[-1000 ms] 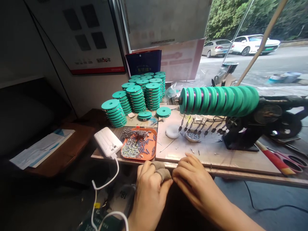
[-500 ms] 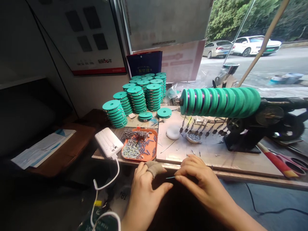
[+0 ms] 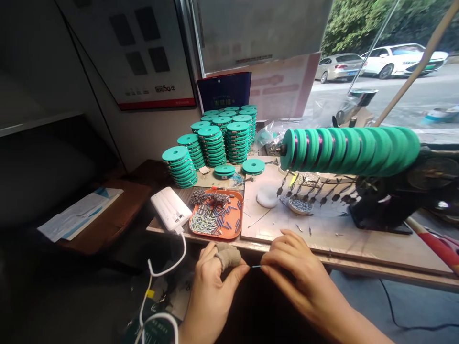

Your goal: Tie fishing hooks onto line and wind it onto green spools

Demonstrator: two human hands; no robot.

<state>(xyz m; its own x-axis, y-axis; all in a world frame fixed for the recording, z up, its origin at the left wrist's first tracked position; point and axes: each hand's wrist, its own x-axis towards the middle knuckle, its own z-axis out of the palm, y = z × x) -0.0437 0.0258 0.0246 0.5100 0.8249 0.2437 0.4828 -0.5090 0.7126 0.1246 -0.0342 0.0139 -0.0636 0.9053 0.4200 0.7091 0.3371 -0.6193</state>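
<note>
In front of the bench edge, my right hand (image 3: pixel 297 270) pinches a short, thin blue piece (image 3: pixel 256 266), too slim to tell whether it is a tube or a stick. It points left toward my left hand (image 3: pixel 215 286), whose thumb and cloth-wrapped index finger are pressed together. Whatever that pinch holds, if anything, is too small to make out. A tan cloth wrap (image 3: pixel 228 256) covers the index finger. Just beyond my hands lies an orange tray (image 3: pixel 234 224) with small metal and pale tubular parts. Tiny parts (image 3: pixel 299 228) lie on the pale board (image 3: pixel 265 229).
Green foam spools (image 3: pixel 187 162) stand stacked at the back. On the right, a row of green discs (image 3: pixel 344 150) sits on a machine's shaft, with small dark swivels dangling below. A white power bank (image 3: pixel 170 208), a bowl of grey beads (image 3: pixel 300 205) and a white round pad (image 3: pixel 267 197) are nearby.
My left thumb and index finger have closed together, close to the blue piece's left end. The view has turned slightly left, so the bench appears shifted right.
</note>
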